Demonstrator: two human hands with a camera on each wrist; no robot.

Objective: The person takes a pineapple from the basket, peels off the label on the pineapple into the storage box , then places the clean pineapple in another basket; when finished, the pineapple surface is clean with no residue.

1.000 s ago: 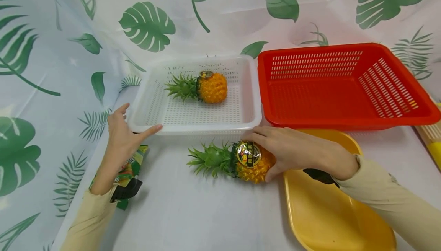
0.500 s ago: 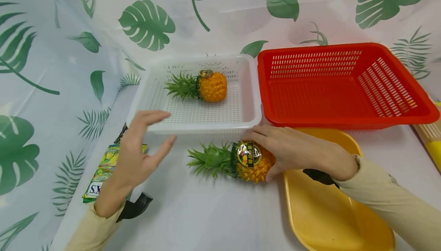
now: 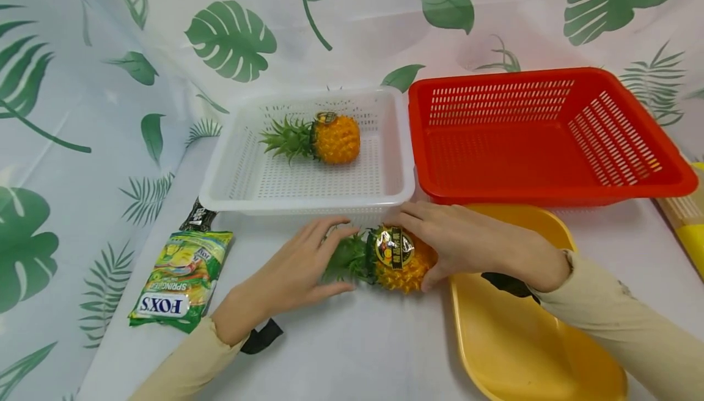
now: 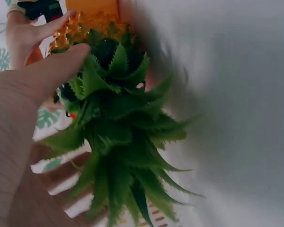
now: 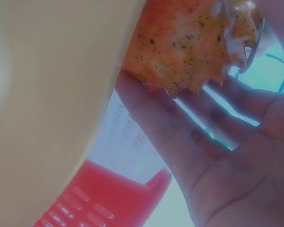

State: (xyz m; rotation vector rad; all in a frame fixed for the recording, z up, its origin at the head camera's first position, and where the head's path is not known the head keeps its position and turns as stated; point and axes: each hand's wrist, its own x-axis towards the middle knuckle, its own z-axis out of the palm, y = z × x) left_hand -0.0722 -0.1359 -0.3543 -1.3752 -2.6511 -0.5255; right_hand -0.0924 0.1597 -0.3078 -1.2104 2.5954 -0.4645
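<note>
A small orange pineapple (image 3: 406, 266) with a green leafy crown and a black and gold sticker lies on the white cloth in front of the white basket. My right hand (image 3: 462, 239) grips its fruit end, thumb on the near side and fingers over the far side. Around the crown (image 4: 118, 127) reaches my left hand (image 3: 291, 266), with straight, parted fingers behind the leaves and the thumb on the near side. A second pineapple (image 3: 337, 139) lies on its side in the white basket (image 3: 308, 205).
A red basket (image 3: 550, 194) stands right of the white one. The yellow tub (image 3: 511, 327) sits under my right forearm. At the left lie a green Fox's candy bag (image 3: 181, 279) and a small black packet (image 3: 199, 216). A yellow-edged item (image 3: 694, 236) shows at the far right.
My left hand has moved right and nearer, from the white basket's left corner to the pineapple's crown, uncovering the candy bag. My right hand has stayed on the fruit.
</note>
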